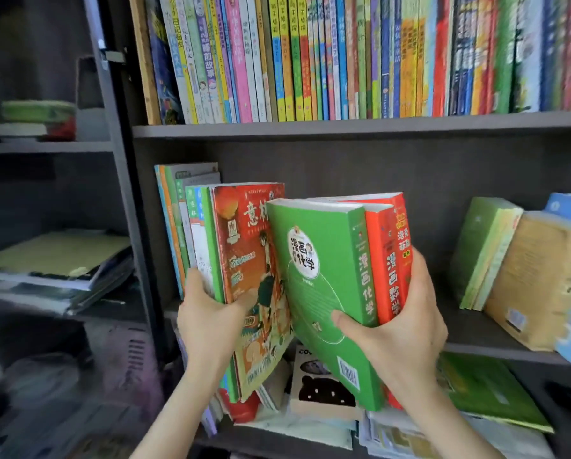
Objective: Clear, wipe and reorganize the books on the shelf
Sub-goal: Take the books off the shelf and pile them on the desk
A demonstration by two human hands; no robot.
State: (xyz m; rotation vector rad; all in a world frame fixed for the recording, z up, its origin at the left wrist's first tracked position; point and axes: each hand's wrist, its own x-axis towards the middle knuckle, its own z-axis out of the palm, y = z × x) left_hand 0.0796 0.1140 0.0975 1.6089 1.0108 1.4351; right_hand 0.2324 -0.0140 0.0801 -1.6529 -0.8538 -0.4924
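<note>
On the middle shelf (476,346) of a dark bookcase, my left hand (207,319) grips a bundle of thin books fronted by a red magazine (244,246), tilted out past the shelf's front edge. My right hand (400,329) holds a thick green book (323,270) together with two red books (388,256), thumb on the green cover, fingers behind the red ones. Both bundles lean toward each other in front of the shelf. A few thin books (171,207) stand upright at the shelf's left end.
A leaning green book (482,250), a tan book (539,279) and a blue one stand at the right of the middle shelf. The top shelf (343,129) is packed with colourful spines. The bottom shelf holds flat piles of books (323,385). Stacked papers (58,263) lie in the left bay.
</note>
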